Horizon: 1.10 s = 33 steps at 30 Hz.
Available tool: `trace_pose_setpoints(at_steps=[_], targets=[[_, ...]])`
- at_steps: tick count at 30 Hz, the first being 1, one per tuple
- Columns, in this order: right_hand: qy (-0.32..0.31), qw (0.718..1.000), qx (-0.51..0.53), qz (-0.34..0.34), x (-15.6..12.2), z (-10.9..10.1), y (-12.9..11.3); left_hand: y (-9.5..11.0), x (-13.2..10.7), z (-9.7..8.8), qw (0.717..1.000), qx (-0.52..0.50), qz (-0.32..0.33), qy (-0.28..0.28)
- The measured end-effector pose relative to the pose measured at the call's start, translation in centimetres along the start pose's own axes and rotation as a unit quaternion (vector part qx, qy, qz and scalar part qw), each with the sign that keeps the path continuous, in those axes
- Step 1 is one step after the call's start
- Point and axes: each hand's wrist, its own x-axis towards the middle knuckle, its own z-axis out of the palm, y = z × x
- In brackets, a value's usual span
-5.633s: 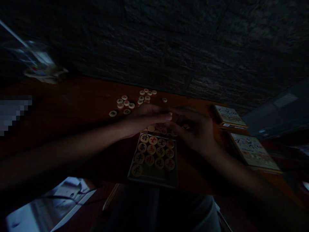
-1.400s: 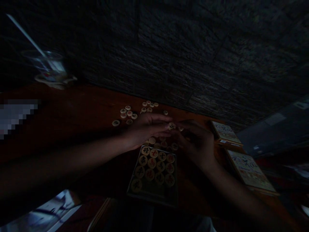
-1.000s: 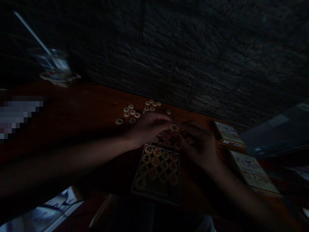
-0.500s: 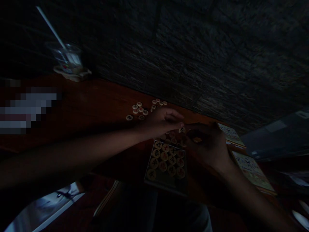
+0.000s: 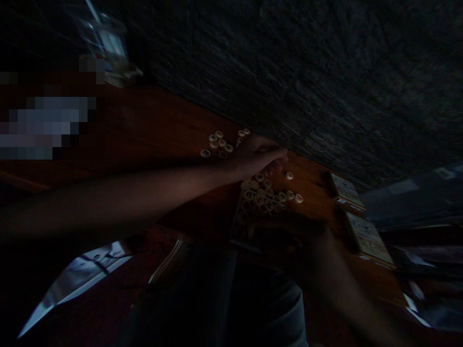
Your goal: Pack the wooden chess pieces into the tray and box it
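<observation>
The scene is very dark. A shallow tray (image 5: 237, 226) of round chess discs lies on the wooden table (image 5: 152, 130), at the near edge. My left hand (image 5: 258, 156) reaches past the tray, fingers curled together over loose discs (image 5: 289, 176) at its far end; whether they hold one is hidden. My right hand (image 5: 289, 236) hovers low over the near half of the tray, dark and smeared by motion. Its fingers cannot be made out.
More loose discs (image 5: 219, 143) lie to the left of my left hand. Two flat printed boxes (image 5: 367, 236) sit at the right. A glass with a straw (image 5: 104, 41) stands at the far left by the dark stone wall (image 5: 307, 72).
My right hand has drawn back from the far end of the tray to its near half. My left hand stays over the loose discs. The view has swung and tilted.
</observation>
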Motion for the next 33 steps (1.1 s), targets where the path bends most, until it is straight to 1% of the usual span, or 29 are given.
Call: trace_pose_setpoints(at_steps=[3,9,13,20,24,28,30,32,33], targets=[[-0.014,1.0,-0.008,-0.018,0.2,0.7,-0.1,0.2,0.0,0.0,1.0,0.008,-0.001,-0.001],[-0.025,0.999,-0.016,-0.04,0.4,2.2,0.7,0.2,0.1,-0.1,1.0,0.015,-0.002,-0.006],[-0.023,0.998,-0.022,-0.055,0.2,2.6,1.1,-0.1,0.1,-0.2,1.0,0.017,0.011,-0.008],[-0.026,0.996,-0.024,-0.076,-0.7,1.4,1.1,0.8,-0.3,0.0,0.999,0.022,-0.022,0.007],[-0.038,0.995,-0.022,-0.088,-0.6,1.5,1.0,1.0,-0.3,0.1,0.999,0.03,-0.03,0.016],[-0.037,0.994,-0.027,-0.094,-0.7,1.6,0.5,0.6,-0.1,0.0,0.999,0.029,-0.029,0.021],[-0.026,0.994,-0.035,-0.095,-0.8,0.7,0.2,0.2,0.1,-0.4,0.999,0.033,-0.017,0.026],[0.0,0.995,-0.054,-0.083,-0.5,-0.8,0.6,-0.2,0.4,-0.9,0.998,0.036,0.007,0.041],[0.022,0.995,-0.069,-0.07,0.0,-1.8,1.1,-0.4,0.6,-1.2,0.998,0.038,0.021,0.054]])
